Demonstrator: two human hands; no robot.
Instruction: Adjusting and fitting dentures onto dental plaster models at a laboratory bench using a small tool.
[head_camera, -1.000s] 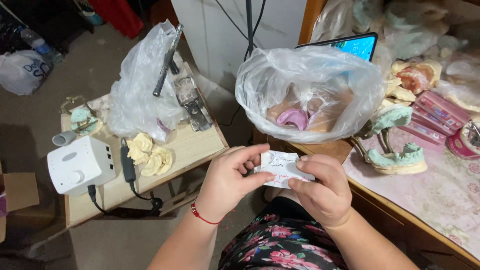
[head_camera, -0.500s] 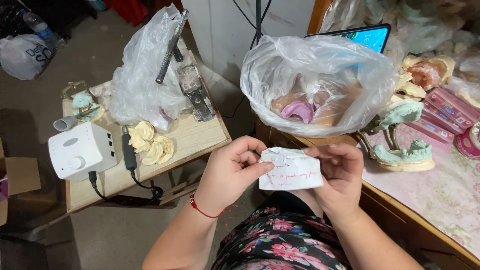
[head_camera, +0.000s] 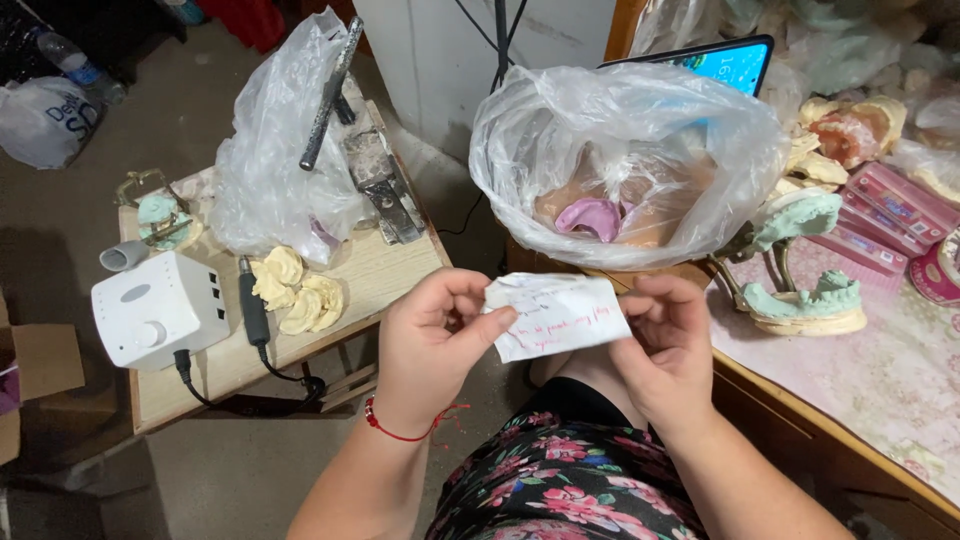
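A small white paper note (head_camera: 560, 315) with handwriting in red and dark ink is spread flat between both hands above my lap. My left hand (head_camera: 435, 345), with a red string bracelet at the wrist, pinches its left edge. My right hand (head_camera: 668, 350) holds its right edge with thumb and fingers. Just behind the note stands a clear plastic bag (head_camera: 625, 150) open at the top, with a pink dental piece (head_camera: 590, 215) inside.
A low wooden side table (head_camera: 370, 275) at the left carries a white control box (head_camera: 160, 310), a black handpiece (head_camera: 253, 310), yellow plaster casts (head_camera: 295, 290) and another plastic bag (head_camera: 280, 160). The workbench (head_camera: 900, 370) at the right holds a green dental model (head_camera: 810, 300) and pink boxes (head_camera: 890, 215). A phone (head_camera: 730, 60) leans behind.
The note was folded and crumpled between my hands; both hands have pulled it open and flat, and it now sits slightly higher in the view.
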